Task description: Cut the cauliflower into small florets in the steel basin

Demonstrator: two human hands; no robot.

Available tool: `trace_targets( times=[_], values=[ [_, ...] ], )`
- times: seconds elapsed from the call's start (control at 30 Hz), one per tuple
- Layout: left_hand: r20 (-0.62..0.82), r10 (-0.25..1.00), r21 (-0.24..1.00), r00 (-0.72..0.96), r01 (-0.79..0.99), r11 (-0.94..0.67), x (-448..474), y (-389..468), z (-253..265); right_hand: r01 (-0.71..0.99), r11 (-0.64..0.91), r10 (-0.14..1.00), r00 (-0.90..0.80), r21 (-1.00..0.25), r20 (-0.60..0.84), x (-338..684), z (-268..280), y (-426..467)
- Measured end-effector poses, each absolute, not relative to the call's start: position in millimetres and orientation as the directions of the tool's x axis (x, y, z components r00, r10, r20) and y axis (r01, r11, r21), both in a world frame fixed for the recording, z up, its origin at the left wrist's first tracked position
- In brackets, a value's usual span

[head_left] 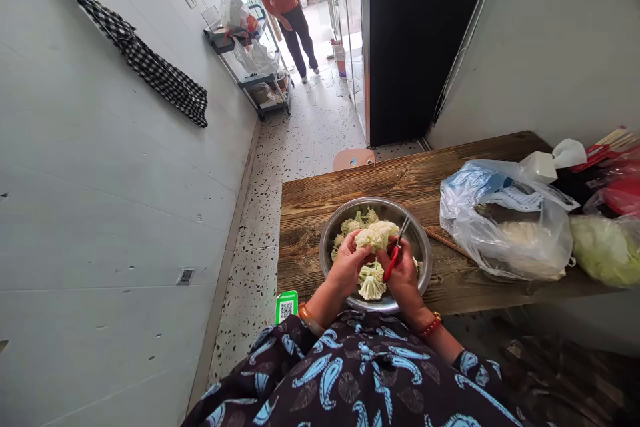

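Observation:
Over a steel bowl (326,240), my left hand (346,268) is closed around a piece of cauliflower (376,235). Red-handled scissors (393,261) sit in my right hand (404,281), their blades pointing up and away from me. The fingertips of my right hand also touch the underside of the cauliflower piece. Cut florets (372,281) lie in the bowl beneath my hands, and more florets (354,223) rest along its far left side. My hands cover part of the bowl's inside.
The bowl stands on a wooden table (305,227). To its right lie a thin stick (450,243), an open clear plastic bag (505,227) and a bagged pale green vegetable (605,247). A pink stool (354,159) is beyond the table. A person (283,0) stands near the doorway beside a cart (255,80).

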State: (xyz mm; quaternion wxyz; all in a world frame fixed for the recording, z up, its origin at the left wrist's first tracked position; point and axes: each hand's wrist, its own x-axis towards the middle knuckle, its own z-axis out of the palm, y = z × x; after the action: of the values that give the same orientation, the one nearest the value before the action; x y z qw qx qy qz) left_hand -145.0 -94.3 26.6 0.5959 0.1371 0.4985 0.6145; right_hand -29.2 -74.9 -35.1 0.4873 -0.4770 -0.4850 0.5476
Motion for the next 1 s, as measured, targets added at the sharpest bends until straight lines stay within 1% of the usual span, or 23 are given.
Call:
trace_targets(
  times=[0.07, 0.17, 0.27, 0.37, 0.53, 0.67, 0.77, 0.87, 0.93, 1.0],
  values=[
    [-0.433, 0.859, 0.765, -0.272, -0.615, 0.191, -143.9, -92.3, 25.0, -0.09, -0.082, 0.995, -0.065, -0.993, -0.076, -30.0, -37.8, -75.7],
    [-0.463, 0.834, 0.764, -0.301, -0.613, 0.203, -140.5, -88.8, 23.2, -0.076, -0.124, 0.991, -0.059, -0.989, -0.12, -30.3, -38.5, -76.1],
    [-0.467, 0.835, 0.767, -0.29, -0.602, 0.22, -138.9, -86.9, 23.1, -0.085, -0.145, 0.988, -0.061, -0.986, -0.141, -29.5, -36.2, -73.8],
    [-0.452, 0.85, 0.785, -0.271, -0.572, 0.235, -139.8, -87.0, 23.1, -0.165, -0.178, 0.981, -0.106, -0.97, -0.162, -28.7, -31.9, -70.6],
    [-0.398, 0.856, 0.854, -0.329, -0.473, 0.215, -137.4, -86.9, 17.2, -0.328, -0.328, 0.944, -0.15, -0.886, -0.294, -29.9, -25.9, -72.7],
    [-0.341, 0.847, 0.92, -0.408, -0.332, 0.211, -130.7, -85.3, 8.1, -0.434, -0.389, 0.919, -0.125, -0.812, -0.373, -35.6, -27.2, -78.3],
    [-0.285, 0.829, 0.958, -0.481, -0.177, 0.227, -126.4, -83.1, 3.8, -0.518, -0.401, 0.906, -0.102, -0.755, -0.411, -42.3, -27.3, -79.5],
    [-0.208, 0.833, 0.975, -0.512, -0.038, 0.22, -123.9, -80.2, 4.9, -0.607, -0.403, 0.894, -0.1, -0.685, -0.437, -48.3, -25.2, -77.4],
    [-0.164, 0.833, 0.977, -0.528, 0.03, 0.211, -123.1, -78.2, 7.9, -0.617, -0.403, 0.894, -0.109, -0.676, -0.434, -51.2, -24.8, -75.5],
    [-0.139, 0.824, 0.979, -0.549, 0.052, 0.199, -122.7, -76.4, 11.5, -0.594, -0.401, 0.9, -0.114, -0.697, -0.421, -53.5, -26.5, -74.1]
  ],
)
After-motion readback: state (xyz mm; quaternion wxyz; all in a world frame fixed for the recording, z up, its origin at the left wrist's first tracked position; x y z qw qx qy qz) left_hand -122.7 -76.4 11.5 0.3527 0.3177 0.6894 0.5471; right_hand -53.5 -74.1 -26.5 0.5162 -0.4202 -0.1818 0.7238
